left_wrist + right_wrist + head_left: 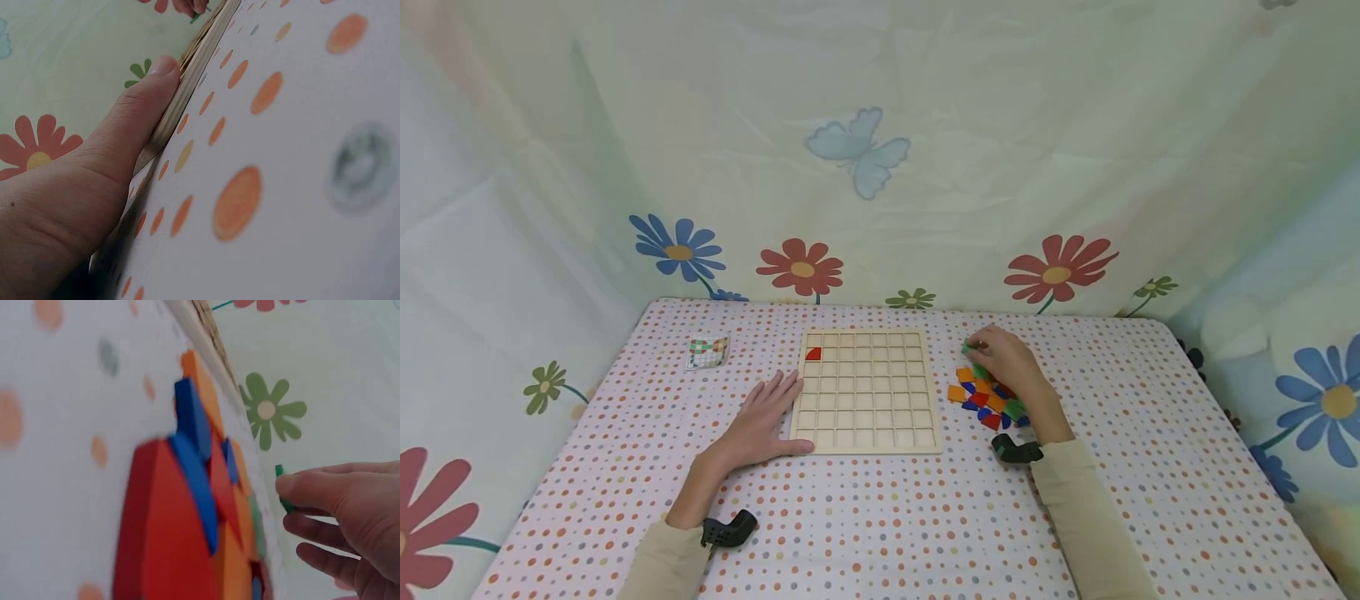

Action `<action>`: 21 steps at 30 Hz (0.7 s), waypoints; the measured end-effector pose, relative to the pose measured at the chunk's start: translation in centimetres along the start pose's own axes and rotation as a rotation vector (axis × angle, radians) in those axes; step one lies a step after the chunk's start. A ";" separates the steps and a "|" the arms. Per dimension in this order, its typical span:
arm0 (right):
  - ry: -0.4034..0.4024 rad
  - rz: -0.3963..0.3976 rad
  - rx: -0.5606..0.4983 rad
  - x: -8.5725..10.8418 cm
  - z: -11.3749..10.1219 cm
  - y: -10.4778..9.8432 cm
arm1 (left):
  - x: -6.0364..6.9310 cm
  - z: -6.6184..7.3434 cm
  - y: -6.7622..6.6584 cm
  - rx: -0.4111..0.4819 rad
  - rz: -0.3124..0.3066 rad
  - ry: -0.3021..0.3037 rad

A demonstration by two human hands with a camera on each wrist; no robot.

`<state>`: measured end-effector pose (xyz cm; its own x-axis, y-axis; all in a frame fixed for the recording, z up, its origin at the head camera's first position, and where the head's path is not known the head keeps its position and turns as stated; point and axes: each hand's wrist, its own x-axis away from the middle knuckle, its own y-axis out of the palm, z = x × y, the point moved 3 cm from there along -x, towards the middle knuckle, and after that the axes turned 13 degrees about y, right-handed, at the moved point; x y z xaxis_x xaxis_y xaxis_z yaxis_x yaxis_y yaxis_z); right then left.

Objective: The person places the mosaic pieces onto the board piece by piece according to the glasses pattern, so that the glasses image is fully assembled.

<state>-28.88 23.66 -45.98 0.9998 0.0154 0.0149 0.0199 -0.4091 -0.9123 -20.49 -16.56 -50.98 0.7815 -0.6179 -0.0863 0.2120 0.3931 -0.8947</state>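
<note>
A wooden grid board (871, 392) lies on the dotted table, with a red quarter-round piece (813, 354) in a compartment near its top left corner. My left hand (763, 421) rests with spread fingers against the board's left edge, its thumb at the lower left corner; the left wrist view shows the thumb (134, 115) on the board's edge. At the right, my right hand (1006, 358) pinches a small green piece (284, 490) between thumb and fingers, above the far side of a pile of red, blue, orange and green pieces (996, 402).
A small printed card (707, 352) with a coloured grid pattern lies at the table's far left. Behind the table (880, 533) hangs a flowered curtain (955, 208). Dark objects, partly hidden, stand past the table's right edge.
</note>
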 end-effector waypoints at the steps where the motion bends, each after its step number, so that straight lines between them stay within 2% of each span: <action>1: -0.017 0.014 -0.018 0.1 -0.2 0.0 | 0.0 0.0 0.0 -0.006 -0.003 0.002; 5: -0.138 0.044 -0.099 0.4 -1.6 0.0 | -0.1 0.0 0.0 -0.005 -0.004 0.003; 10: -0.266 0.033 -0.153 1.0 -4.0 0.4 | -0.1 0.3 -0.1 0.007 0.000 0.001; 16: -0.331 0.015 -0.172 1.2 -6.9 1.2 | -0.2 0.4 -0.2 -0.003 0.013 0.013; 21: -0.354 -0.019 -0.190 1.1 -9.4 1.7 | -0.1 0.4 -0.1 -0.005 0.008 0.006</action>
<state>-27.70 14.37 -43.68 0.9351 0.3250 -0.1411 0.0731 -0.5666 -0.8208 -20.40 -16.29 -50.71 0.7795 -0.6189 -0.0966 0.2023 0.3947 -0.8963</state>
